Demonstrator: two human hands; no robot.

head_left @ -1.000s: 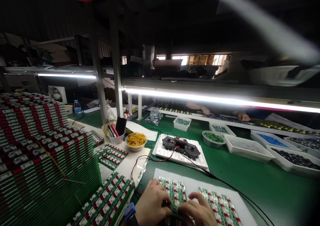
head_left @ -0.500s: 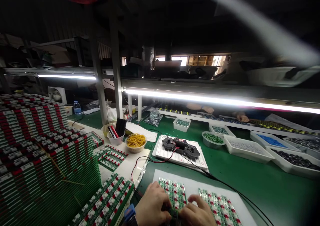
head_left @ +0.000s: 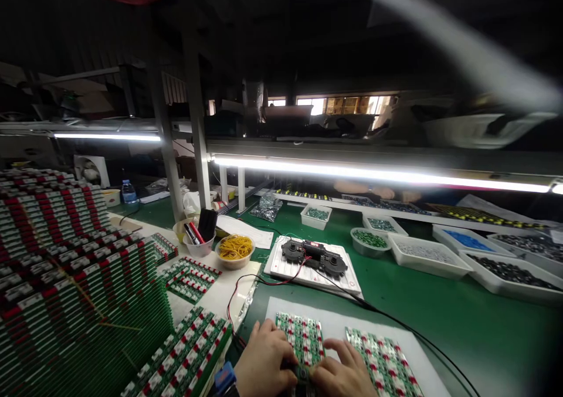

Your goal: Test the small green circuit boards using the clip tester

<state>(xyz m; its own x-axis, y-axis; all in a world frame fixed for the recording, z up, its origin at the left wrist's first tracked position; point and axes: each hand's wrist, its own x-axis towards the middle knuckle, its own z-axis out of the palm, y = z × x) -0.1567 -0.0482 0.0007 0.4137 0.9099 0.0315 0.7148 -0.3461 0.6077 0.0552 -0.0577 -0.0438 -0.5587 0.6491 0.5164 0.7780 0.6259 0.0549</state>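
Observation:
My left hand, with a blue-faced watch at its wrist, is closed with thumb and fingers on a small green circuit board. From the other side, my right hand pinches the same piece. It sits at the near end of a circuit board panel with rows of red and white parts; I cannot tell if the two are joined. A second such panel lies to the right of my right hand. Both panels rest on a white sheet. My fingers hide part of the small board.
Tall stacks of panels rise at the left. Ahead are a black device with wires on a white pad, a bowl of yellow rubber bands and trays of small parts. Another person's hands show beyond the shelf.
The view has shifted slightly, so most things sit a little further left. Both hands keep hold of the small board at the panel's near end. The other person's hands have moved closer together.

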